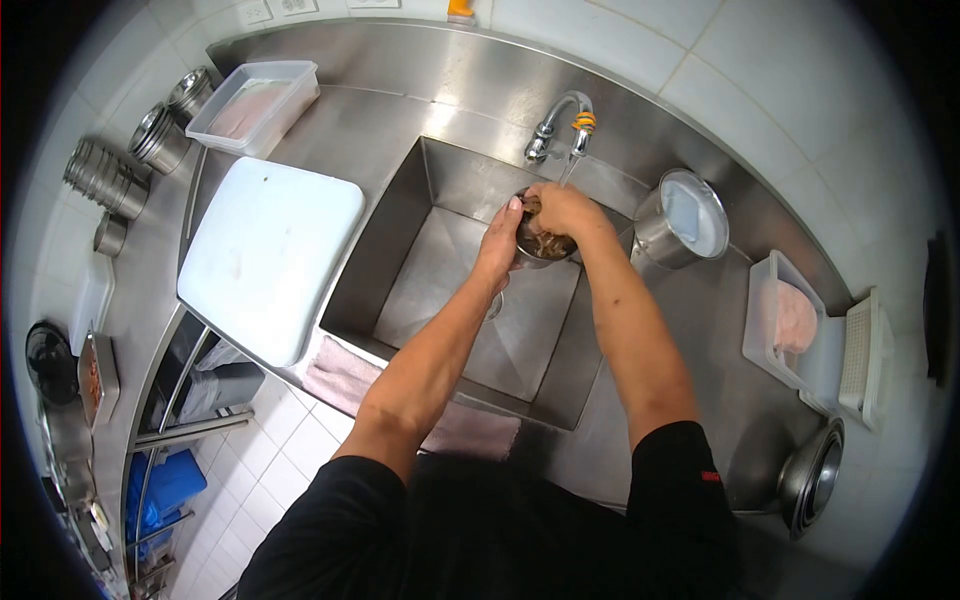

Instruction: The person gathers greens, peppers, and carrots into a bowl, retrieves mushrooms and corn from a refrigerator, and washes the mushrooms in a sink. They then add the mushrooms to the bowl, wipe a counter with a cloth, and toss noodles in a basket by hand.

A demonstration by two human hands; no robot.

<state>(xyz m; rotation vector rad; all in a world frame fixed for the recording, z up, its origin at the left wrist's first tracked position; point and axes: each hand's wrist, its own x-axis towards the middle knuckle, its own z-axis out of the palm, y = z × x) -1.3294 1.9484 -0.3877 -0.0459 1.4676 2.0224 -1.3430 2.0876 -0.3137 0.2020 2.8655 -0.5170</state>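
Over the sink (470,300), my left hand (497,245) grips the side of a small metal bowl (543,262), its thumb up at the rim. Wet-looking brown pieces (548,243) lie inside; their kind I cannot make out. My right hand (563,212) reaches into the bowl from above, fingers curled down among those pieces and partly hidden. Just behind it the faucet (572,115), with orange wrapping near its spout, runs a thin stream of water beside my right hand.
A white cutting board (270,260) lies left of the sink, near a plastic container (255,105). At right stand a metal pot (665,225) and a container with a pink piece (790,315). Pink cloths (470,430) hang at the front edge. Metal bowls (815,475) sit lower right.
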